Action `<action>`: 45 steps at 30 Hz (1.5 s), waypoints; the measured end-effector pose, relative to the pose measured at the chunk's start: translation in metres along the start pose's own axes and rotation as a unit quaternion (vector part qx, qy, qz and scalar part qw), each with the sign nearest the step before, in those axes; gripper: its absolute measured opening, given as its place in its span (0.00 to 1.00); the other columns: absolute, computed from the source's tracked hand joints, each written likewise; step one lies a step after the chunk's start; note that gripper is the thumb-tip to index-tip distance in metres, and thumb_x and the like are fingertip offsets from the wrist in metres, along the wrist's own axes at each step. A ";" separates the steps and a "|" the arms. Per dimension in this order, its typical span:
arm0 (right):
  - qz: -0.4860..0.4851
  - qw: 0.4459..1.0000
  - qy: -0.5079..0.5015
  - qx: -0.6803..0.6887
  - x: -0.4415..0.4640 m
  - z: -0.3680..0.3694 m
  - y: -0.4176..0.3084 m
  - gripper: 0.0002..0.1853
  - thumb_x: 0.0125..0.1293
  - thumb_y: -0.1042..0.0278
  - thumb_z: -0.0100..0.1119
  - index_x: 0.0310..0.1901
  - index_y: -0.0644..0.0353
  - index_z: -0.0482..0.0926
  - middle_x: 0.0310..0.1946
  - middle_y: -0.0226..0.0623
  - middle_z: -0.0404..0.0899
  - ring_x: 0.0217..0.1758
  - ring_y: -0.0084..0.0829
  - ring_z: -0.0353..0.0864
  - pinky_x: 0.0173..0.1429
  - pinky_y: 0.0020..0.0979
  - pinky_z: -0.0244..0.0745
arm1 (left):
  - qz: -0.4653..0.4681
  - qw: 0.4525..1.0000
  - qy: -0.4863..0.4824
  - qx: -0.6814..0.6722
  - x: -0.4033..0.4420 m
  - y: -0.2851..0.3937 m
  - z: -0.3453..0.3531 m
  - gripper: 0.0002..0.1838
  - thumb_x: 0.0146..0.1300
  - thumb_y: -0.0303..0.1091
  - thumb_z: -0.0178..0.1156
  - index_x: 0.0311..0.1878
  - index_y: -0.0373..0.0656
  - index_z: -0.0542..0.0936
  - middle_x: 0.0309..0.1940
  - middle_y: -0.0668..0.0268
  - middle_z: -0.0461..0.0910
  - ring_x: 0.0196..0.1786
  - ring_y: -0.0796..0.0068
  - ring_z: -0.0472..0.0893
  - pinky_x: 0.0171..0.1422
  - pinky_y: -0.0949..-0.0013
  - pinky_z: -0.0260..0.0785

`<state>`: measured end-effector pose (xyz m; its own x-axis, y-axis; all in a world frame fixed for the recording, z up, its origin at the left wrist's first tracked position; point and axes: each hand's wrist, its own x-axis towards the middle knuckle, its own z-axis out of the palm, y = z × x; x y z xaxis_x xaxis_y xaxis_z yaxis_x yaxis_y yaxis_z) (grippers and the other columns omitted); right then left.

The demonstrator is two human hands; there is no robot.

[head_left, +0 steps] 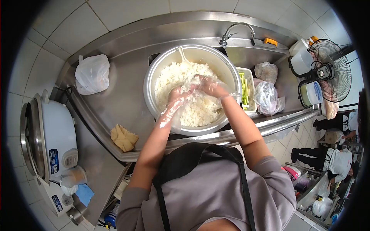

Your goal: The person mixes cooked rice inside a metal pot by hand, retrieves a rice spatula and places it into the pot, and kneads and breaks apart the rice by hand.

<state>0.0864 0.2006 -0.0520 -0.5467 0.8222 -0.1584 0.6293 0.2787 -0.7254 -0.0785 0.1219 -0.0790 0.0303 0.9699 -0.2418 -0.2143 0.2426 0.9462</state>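
Here we are, left hand [176, 95] and right hand [207, 84] gloved in clear plastic, close together over the rice [198, 115] inside the big pot [148, 86], fingers partly curled, their hold we can't tell, white paddle [184, 57] at the far rim

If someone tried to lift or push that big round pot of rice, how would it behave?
The pot would likely feel heavy and awkward, being wide and holding a large mound of rice. Its walls look rigid, so it should keep its shape. Tilted, it might let the spoon leaning inside the wall slide.
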 end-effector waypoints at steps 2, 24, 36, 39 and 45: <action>0.095 0.991 -0.094 -0.007 0.003 -0.030 -0.022 0.41 0.52 0.34 0.57 0.56 0.65 0.70 0.51 0.56 0.72 0.58 0.47 0.70 0.61 0.38 0.63 | 0.101 0.974 0.038 0.200 0.005 -0.004 -0.002 0.31 0.52 0.41 0.67 0.56 0.36 0.70 0.49 0.54 0.76 0.52 0.65 0.75 0.55 0.66 0.66; 0.463 0.818 -0.121 0.320 -0.010 0.004 0.058 0.28 0.58 0.49 0.58 0.58 0.54 0.70 0.58 0.44 0.68 0.58 0.31 0.69 0.55 0.32 0.68 | 0.003 0.969 0.038 0.243 -0.005 -0.037 -0.016 0.51 0.41 0.38 0.72 0.65 0.27 0.54 0.60 0.44 0.64 0.64 0.58 0.64 0.67 0.65 0.55; 0.221 0.948 -0.153 0.169 0.012 0.046 0.116 0.24 0.56 0.56 0.60 0.54 0.56 0.75 0.50 0.39 0.76 0.54 0.37 0.73 0.60 0.28 0.64 | 0.008 0.951 0.041 0.306 0.005 -0.052 -0.015 0.48 0.43 0.42 0.72 0.65 0.32 0.57 0.55 0.48 0.69 0.60 0.60 0.68 0.63 0.64 0.61; 0.088 0.978 -0.184 0.038 0.013 0.050 0.123 0.27 0.52 0.51 0.62 0.51 0.58 0.77 0.50 0.40 0.76 0.52 0.35 0.74 0.57 0.29 0.65 | -0.028 0.960 0.043 0.277 -0.009 -0.022 0.004 0.44 0.47 0.41 0.71 0.64 0.33 0.60 0.60 0.48 0.64 0.64 0.62 0.63 0.67 0.65 0.55; 0.107 0.965 -0.041 0.235 -0.021 0.040 0.072 0.32 0.49 0.48 0.65 0.52 0.61 0.76 0.51 0.47 0.75 0.56 0.36 0.70 0.62 0.29 0.59 | 0.087 0.984 0.123 0.098 0.012 -0.062 0.014 0.40 0.56 0.51 0.62 0.66 0.39 0.58 0.55 0.54 0.69 0.57 0.64 0.70 0.61 0.66 0.62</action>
<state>0.1213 0.1838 -0.1281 -0.4860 0.7882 -0.3776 0.4238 -0.1653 -0.8905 -0.0511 0.1188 -0.1370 -0.2316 0.9682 -0.0946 -0.0020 0.0967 0.9953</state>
